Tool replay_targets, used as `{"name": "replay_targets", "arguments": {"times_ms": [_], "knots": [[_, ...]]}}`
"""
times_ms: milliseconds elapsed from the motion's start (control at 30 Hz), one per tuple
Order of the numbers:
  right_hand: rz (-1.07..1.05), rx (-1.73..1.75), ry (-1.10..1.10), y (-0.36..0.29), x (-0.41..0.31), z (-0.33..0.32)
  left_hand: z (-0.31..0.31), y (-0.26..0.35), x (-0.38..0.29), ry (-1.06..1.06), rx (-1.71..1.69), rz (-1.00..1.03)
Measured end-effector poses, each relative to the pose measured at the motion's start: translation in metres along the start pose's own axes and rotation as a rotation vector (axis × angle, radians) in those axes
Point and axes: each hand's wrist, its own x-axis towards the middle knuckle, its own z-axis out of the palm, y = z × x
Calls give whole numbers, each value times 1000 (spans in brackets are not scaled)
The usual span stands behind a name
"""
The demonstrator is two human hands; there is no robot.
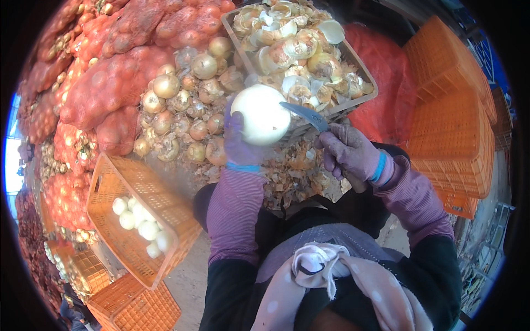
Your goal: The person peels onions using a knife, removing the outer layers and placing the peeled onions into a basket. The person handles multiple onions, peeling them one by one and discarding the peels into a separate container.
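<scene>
A large peeled white onion rests in my left hand, which wears a purple glove and cups it from the left and below. My right hand, also gloved, is closed around the handle of a knife with a curved blade. The blade's tip points left, at the onion's upper right side; whether it touches the skin I cannot tell. Just beyond the onion stands a crate heaped with onion skins. Unpeeled onions lie piled on the ground left of my left hand.
An orange plastic crate holding several peeled onions leans at the left, with another orange crate below it. Red mesh sacks of onions are stacked at the upper left. Nested orange crates stand at the right. Loose skins litter the ground.
</scene>
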Motion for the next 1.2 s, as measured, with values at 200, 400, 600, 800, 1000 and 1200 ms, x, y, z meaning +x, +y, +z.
{"name": "replay_targets", "arguments": {"times_ms": [200, 400, 600, 800, 1000, 1200], "knots": [[143, -114, -113, -20, 4, -9, 3, -1, 0, -12, 67, 29], [170, -86, -181, -29, 2, -12, 1, 1, 1, -14, 61, 25], [221, 109, -229, -18, -7, 3, -3, 3, 1, -78, 75, -23], [244, -53, -255, -34, -11, -17, -2, 6, -1, -107, 60, -57], [207, 524, -232, -1, -11, 38, -1, 8, 4, -73, 84, 12], [220, 888, -307, -9, -10, 65, -3, 7, 8, -67, 107, 196]]}}
